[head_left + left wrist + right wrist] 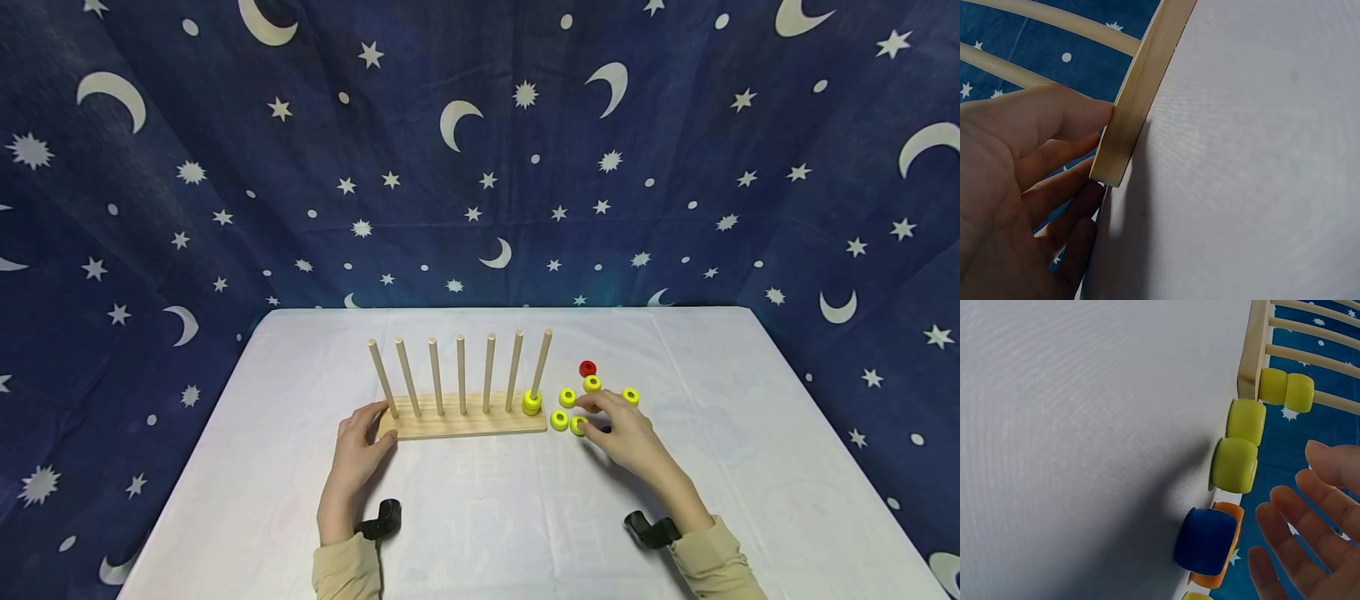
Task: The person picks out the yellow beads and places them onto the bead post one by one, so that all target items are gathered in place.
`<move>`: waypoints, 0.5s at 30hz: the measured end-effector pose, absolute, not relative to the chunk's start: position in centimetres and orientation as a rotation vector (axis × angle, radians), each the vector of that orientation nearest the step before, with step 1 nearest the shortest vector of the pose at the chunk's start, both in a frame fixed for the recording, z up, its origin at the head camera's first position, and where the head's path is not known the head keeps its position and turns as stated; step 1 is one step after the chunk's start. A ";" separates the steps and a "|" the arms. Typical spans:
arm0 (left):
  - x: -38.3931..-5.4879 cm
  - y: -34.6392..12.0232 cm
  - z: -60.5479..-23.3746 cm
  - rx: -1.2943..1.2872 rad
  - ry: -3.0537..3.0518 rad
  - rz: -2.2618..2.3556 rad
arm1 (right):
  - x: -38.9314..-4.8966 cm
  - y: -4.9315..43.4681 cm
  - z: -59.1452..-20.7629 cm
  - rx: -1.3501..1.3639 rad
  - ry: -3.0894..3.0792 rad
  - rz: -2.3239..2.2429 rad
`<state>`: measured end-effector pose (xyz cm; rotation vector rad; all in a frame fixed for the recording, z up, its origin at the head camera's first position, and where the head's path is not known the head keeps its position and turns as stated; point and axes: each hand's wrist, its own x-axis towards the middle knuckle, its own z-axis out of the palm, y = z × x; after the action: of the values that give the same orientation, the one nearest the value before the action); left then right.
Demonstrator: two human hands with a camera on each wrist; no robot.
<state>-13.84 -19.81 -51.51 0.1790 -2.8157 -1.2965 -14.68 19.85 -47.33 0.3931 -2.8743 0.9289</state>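
Left hand (356, 450) grips one end of the pegboard (465, 427), lower centre of frame. Right hand (628, 433), fingers parted, seemingly empty, hovers over loose yellow beads (559, 420), lower right of centre. Crowded beads could scatter if it brushes neighbours.

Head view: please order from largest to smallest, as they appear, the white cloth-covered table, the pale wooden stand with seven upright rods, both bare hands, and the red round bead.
1. White table
2. Wooden stand, rods included
3. Left hand and right hand: too alike to rank
4. Red bead
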 end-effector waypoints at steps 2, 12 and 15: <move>-13.9 -19.8 -51.5 0.189 -2.825 -1.305 | -14.8 19.9 -47.5 0.380 -2.899 0.916; -14.0 -19.8 -51.5 0.194 -2.845 -1.287 | -15.1 19.8 -48.2 0.351 -2.969 0.889; -14.0 -19.8 -51.4 0.197 -2.846 -1.287 | -15.2 19.8 -48.3 0.347 -2.989 0.877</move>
<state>-13.96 -19.77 -51.41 0.1965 -2.8462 -1.2874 -15.20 19.76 -48.31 0.3466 -2.9885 0.8770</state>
